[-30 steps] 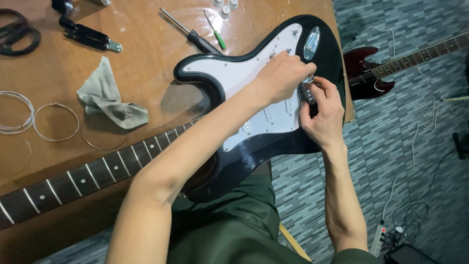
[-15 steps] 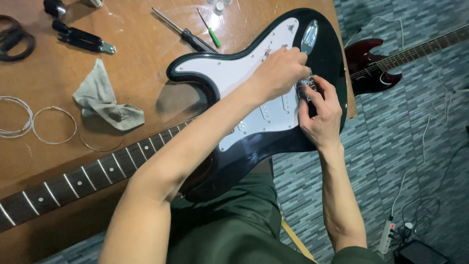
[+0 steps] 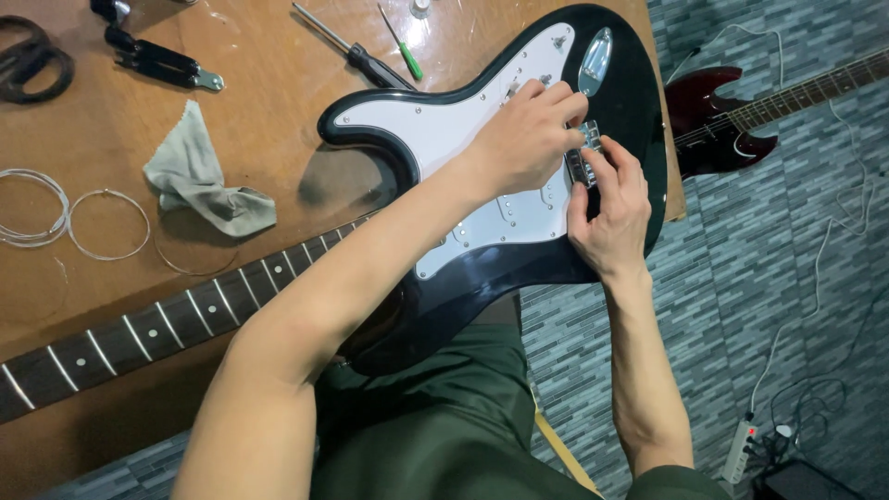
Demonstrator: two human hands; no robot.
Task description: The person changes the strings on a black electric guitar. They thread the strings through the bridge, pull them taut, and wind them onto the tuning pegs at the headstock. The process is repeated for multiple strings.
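A black electric guitar [image 3: 463, 296] with a white pickguard [image 3: 435, 125] lies across a brown wooden table [image 3: 269, 111], and its dark fretboard neck [image 3: 139, 338] runs off to the lower left. My left hand [image 3: 530, 139] reaches over the body, fingers curled down onto the metal bridge [image 3: 583, 159]. My right hand [image 3: 613, 211] comes up from below, its fingertips pinching the same bridge from the other side. Both hands touch each other there, and they hide most of the bridge.
On the table lie a black-handled screwdriver [image 3: 366, 63], a small green one [image 3: 406, 57], a grey cloth [image 3: 199, 183], coiled strings [image 3: 65, 222] and a black tool [image 3: 157, 61]. A dark red guitar [image 3: 732, 116] and a power strip [image 3: 741, 449] lie on the grey floor at right.
Both hands stay at the bridge with only small finger shifts. The view has drifted slightly, so the guitar sits a little higher and further left in the picture.
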